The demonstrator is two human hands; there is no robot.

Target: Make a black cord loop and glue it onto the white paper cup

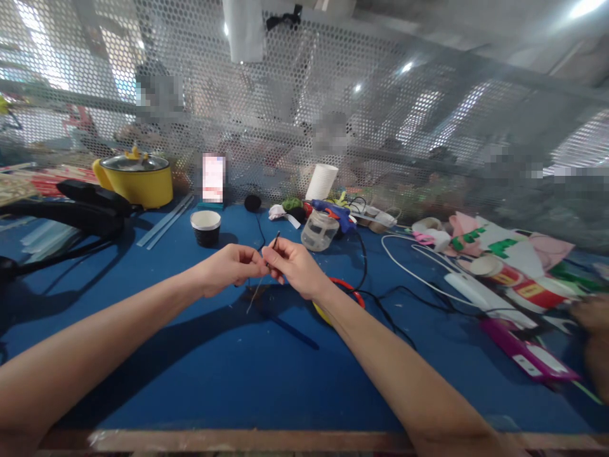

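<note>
Left hand (228, 266): raised above the table, fingertips pinched narrow on a thin stick, meeting the right hand.
Right hand (292, 265): fingers closed on the same stick, thumb and forefinger tight at its middle.
Stick (264, 271): thin and slanted, dark tip up near the right fingers, pale end hanging down toward the table; held in the air between both hands.
Table (200, 368): blue top; a wide bare stretch lies between the hands and the near edge.
Near edge (238, 439): worn wooden strip along the bottom, both forearms crossing it.
Back edge: a perforated mesh screen (380, 114) closes off the far side.
Left side: yellow pot (136, 179) with a lid, a black tool (90, 206) just in front of it, clear rods (166, 221) beside.
Behind the hands: black-and-white cup (205, 227), dark ball (252, 203), clear jar (320, 230), white roll (321, 182), blue glue gun (335, 212).
Under the right wrist: a red and yellow object (342, 293), partly hidden.
Right side: crowded with white cable (413, 273), tape roll (427, 227), paper cut-outs with green letters (480, 241), a pink folder (528, 352); little free room there.
Another person's hand (592, 314): at the far right edge.
Writing: green letters on the cut-outs, an "E" readable; other labels too blurred to read.
</note>
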